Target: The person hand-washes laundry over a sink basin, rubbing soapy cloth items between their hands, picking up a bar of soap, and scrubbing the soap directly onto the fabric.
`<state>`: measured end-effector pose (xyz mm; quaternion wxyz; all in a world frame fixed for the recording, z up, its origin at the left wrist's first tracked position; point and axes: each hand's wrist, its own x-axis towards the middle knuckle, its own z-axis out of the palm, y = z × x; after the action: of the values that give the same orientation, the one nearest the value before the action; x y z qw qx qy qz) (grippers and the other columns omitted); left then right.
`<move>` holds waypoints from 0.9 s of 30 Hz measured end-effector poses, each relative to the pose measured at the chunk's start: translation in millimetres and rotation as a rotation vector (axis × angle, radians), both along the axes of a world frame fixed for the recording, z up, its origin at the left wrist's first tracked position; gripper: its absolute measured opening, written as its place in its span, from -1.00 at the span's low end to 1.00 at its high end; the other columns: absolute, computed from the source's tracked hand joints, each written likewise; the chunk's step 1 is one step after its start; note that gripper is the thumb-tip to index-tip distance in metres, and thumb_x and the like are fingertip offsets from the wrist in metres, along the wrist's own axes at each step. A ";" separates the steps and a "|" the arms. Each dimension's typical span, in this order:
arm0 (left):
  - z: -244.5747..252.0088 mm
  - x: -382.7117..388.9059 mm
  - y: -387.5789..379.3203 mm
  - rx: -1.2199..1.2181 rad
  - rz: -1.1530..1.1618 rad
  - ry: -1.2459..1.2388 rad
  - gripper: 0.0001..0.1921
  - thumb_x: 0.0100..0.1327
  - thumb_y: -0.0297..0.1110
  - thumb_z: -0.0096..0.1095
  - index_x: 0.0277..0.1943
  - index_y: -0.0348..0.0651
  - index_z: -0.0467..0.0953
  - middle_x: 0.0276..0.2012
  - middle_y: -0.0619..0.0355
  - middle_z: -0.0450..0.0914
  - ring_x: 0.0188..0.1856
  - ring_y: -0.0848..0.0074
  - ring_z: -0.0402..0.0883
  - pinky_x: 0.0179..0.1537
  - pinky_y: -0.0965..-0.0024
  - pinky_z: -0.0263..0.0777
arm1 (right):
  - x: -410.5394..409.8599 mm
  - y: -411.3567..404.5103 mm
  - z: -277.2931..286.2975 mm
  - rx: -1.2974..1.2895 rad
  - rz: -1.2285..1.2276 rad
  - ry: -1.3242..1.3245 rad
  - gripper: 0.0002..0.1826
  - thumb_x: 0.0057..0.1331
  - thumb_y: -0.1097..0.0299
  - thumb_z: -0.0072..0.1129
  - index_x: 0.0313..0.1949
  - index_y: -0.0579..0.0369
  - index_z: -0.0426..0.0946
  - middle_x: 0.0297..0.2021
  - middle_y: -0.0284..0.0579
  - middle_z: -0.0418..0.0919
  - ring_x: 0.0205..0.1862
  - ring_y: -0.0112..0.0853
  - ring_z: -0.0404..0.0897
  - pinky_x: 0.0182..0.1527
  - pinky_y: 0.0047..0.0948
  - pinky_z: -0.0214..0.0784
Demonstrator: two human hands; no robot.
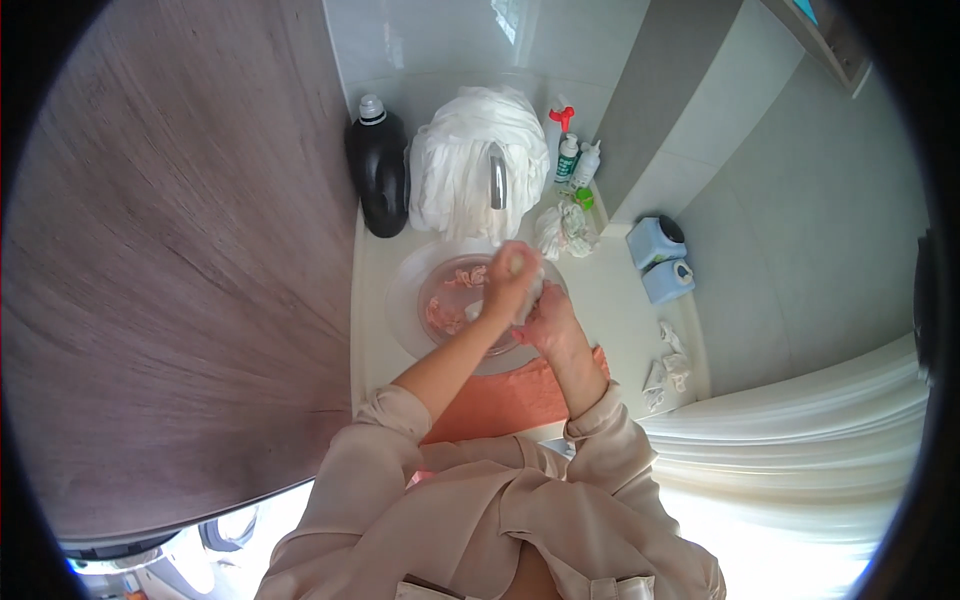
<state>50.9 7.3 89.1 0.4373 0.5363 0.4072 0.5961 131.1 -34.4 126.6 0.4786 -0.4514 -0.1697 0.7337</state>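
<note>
Over a clear plastic basin, both my hands are close together and a little blurred. My left hand is curled around a pale rounded object, too blurred to name surely. My right hand grips a small white cloth, which lies between the two hands. Inside the basin are water and crumpled pink cloth pieces, with something white partly hidden by my left forearm. The basin stands in a round white sink. Behind it, a chrome faucet reaches forward.
A heap of white fabric surrounds the faucet. To its left is a black jug; several small bottles stand right. A crumpled pale cloth, blue containers and small white cloths line the counter. An orange cloth covers the front.
</note>
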 end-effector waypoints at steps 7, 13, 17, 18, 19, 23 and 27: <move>-9.0 32.2 -16.1 0.323 -0.057 0.101 -0.84 0.08 -0.28 0.16 -0.34 -0.16 0.42 -0.46 0.08 0.45 -0.36 0.47 0.43 -0.27 0.43 0.31 | 28.5 16.7 -45.3 0.066 -0.264 0.341 -0.63 0.31 0.15 -0.48 -0.14 0.08 0.30 -0.23 -0.07 0.39 -0.29 -0.08 0.42 -0.28 0.03 0.29; -20.7 13.4 23.6 -0.403 -0.036 0.012 -0.86 0.08 -0.31 0.14 -0.37 -0.17 0.41 -0.47 0.10 0.48 -0.35 0.42 0.47 -0.28 0.39 0.31 | -1.5 -4.8 -2.7 -0.195 -0.133 -0.174 -0.59 0.32 0.11 -0.55 -0.12 0.06 0.27 -0.19 -0.13 0.42 -0.26 -0.27 0.44 -0.39 -0.18 0.21; -10.7 37.8 -18.0 0.188 0.034 0.139 -0.88 0.08 -0.34 0.12 -0.38 -0.18 0.41 -0.49 0.09 0.48 -0.36 0.40 0.48 -0.28 0.38 0.32 | 28.5 13.6 -51.3 0.013 -0.290 0.203 -0.62 0.31 0.09 -0.53 -0.14 -0.08 0.31 -0.22 -0.23 0.44 -0.29 -0.33 0.45 -0.43 -0.24 0.06; -13.6 30.1 -6.1 0.088 -0.033 0.104 -0.88 0.08 -0.35 0.12 -0.38 -0.19 0.41 -0.48 0.09 0.49 -0.35 0.39 0.48 -0.27 0.39 0.32 | 28.4 15.5 -51.9 -0.030 -0.122 0.004 -0.63 0.30 0.10 -0.51 -0.16 -0.12 0.33 -0.24 -0.24 0.44 -0.31 -0.33 0.46 -0.41 -0.22 0.04; -17.4 23.8 3.9 -0.017 -0.104 0.065 -0.88 0.08 -0.36 0.12 -0.37 -0.21 0.42 -0.47 0.09 0.49 -0.34 0.39 0.48 -0.26 0.41 0.32 | 27.1 13.6 -51.1 -0.073 0.046 -0.191 -0.65 0.29 0.11 -0.49 -0.17 -0.16 0.35 -0.26 -0.25 0.45 -0.32 -0.34 0.47 -0.38 -0.20 0.03; -14.0 -17.7 19.3 -0.058 -0.058 0.161 -0.80 0.08 -0.33 0.12 -0.27 -0.24 0.43 -0.40 0.07 0.51 -0.30 0.34 0.48 -0.19 0.40 0.31 | 29.2 13.6 -12.3 -0.237 -0.045 -0.250 -0.67 0.27 0.15 -0.46 -0.25 -0.11 0.38 -0.33 -0.23 0.45 -0.39 -0.34 0.47 -0.39 -0.23 0.04; -24.6 -22.3 -13.6 0.231 -0.152 0.421 -0.68 0.12 -0.27 0.16 -0.15 -0.31 0.40 -0.28 0.13 0.51 -0.23 0.51 0.48 -0.20 0.44 0.35 | 27.2 26.9 -20.4 -0.272 -0.114 -0.276 -0.67 0.28 0.11 -0.45 -0.22 -0.11 0.35 -0.25 -0.18 0.42 -0.21 -0.28 0.43 -0.26 -0.16 0.01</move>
<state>28.6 -6.4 64.4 0.3221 0.7242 0.3771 0.4791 158.3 -7.5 106.2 0.4259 -0.6171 -0.1073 0.6529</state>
